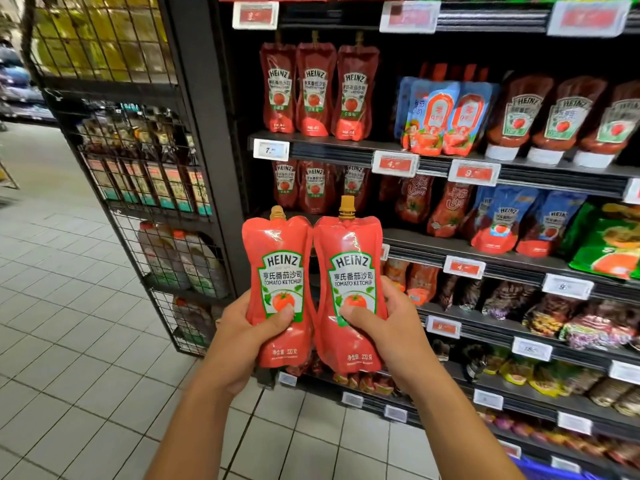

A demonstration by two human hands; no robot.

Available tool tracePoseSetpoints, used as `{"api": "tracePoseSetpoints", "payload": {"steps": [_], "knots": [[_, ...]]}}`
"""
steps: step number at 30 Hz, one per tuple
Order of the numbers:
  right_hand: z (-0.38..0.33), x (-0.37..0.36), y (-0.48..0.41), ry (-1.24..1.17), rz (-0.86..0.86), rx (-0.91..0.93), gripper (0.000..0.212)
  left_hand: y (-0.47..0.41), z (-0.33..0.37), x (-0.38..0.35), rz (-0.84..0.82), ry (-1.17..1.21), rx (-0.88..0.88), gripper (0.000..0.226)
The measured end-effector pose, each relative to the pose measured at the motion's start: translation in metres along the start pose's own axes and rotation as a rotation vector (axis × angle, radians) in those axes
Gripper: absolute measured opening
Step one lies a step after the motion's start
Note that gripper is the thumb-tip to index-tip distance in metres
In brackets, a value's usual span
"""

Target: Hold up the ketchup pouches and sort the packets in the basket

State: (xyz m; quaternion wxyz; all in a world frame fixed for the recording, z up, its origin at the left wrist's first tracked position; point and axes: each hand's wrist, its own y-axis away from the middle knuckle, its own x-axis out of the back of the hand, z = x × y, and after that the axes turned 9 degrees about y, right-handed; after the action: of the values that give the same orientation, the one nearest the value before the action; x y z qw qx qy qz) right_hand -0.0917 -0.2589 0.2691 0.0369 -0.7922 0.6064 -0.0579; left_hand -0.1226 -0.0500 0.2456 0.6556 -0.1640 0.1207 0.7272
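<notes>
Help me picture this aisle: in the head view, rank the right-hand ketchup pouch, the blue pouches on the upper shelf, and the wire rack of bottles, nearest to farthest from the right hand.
1. Right-hand ketchup pouch, gripped in the right hand.
2. Blue pouches, upper shelf, above and right.
3. Wire rack, far left.

black store shelves [436,161] carry red ketchup pouches [315,90], squeeze bottles [554,119] and price tags [394,163].

Left hand [242,336] and right hand [391,327] raised side by side, fingers curled.
</notes>
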Motion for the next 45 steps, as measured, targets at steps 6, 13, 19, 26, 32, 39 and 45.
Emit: {"api": "tracePoseSetpoints", "payload": {"steps": [6, 13, 19, 26, 32, 39, 45], "knots": [[0.020, 0.006, -0.051, -0.036, -0.002, -0.009, 0.032, -0.053, -0.011, -0.001, 0.024, 0.053, 0.026, 0.032], [0.043, 0.022, -0.125, -0.035, 0.005, -0.069, 0.030, -0.133, -0.028, -0.003, 0.087, 0.095, 0.099, 0.047], [0.060, 0.034, -0.176, -0.089, 0.041, -0.159, 0.024, -0.192, -0.043, -0.002, 0.150, 0.070, 0.127, 0.053], [0.072, 0.033, -0.227, -0.086, 0.117, -0.242, 0.023, -0.261, -0.045, 0.023, 0.087, -0.053, 0.110, 0.053], [0.071, 0.022, -0.274, -0.055, 0.225, -0.200, 0.023, -0.327, -0.030, 0.034, 0.041, -0.141, 0.074, 0.059], [0.074, 0.012, -0.323, 0.030, 0.356, -0.195, 0.024, -0.386, -0.010, 0.051, -0.030, -0.336, 0.027, 0.017], [0.093, 0.001, -0.351, 0.046, 0.424, -0.217, 0.014, -0.421, -0.017, 0.066, 0.013, -0.364, -0.060, 0.040]]}}
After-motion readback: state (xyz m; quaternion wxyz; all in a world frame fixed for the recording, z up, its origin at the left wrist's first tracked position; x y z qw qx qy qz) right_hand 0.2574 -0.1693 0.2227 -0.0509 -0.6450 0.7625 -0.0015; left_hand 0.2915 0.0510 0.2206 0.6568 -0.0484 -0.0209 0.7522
